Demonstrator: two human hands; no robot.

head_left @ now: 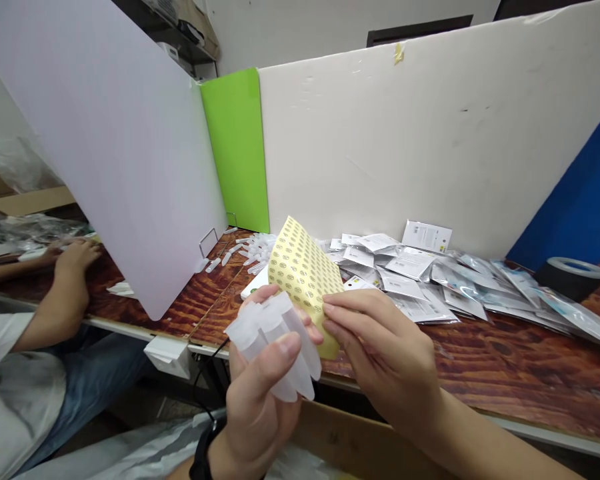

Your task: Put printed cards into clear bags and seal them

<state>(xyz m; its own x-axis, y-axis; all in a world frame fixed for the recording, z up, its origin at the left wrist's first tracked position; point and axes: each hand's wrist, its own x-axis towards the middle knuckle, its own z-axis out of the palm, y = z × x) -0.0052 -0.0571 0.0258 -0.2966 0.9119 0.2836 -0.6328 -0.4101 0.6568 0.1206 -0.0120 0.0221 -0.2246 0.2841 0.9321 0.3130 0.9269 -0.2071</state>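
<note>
Several white translucent tubes (279, 343) lie side by side in my left hand (260, 393), its thumb pressed across them. Behind the tubes, the fingers of the same hand touch a yellow sticker sheet (300, 267) printed with rows of small dark round marks. My right hand (387, 347) pinches the right edge of that sheet between thumb and fingers, close beside the tubes. The sheet stands tilted and slightly curved above the table edge.
Small white tubes (255, 248) are heaped on the wooden table (500, 363). Packaged cards (415, 263) spread rightward to a dark roll (571, 277). White (430, 133) and green (237, 147) panels stand behind. Left of a divider (130, 147), another person's hand (77, 257) rests near plastic bags. An open carton (350, 443) is below.
</note>
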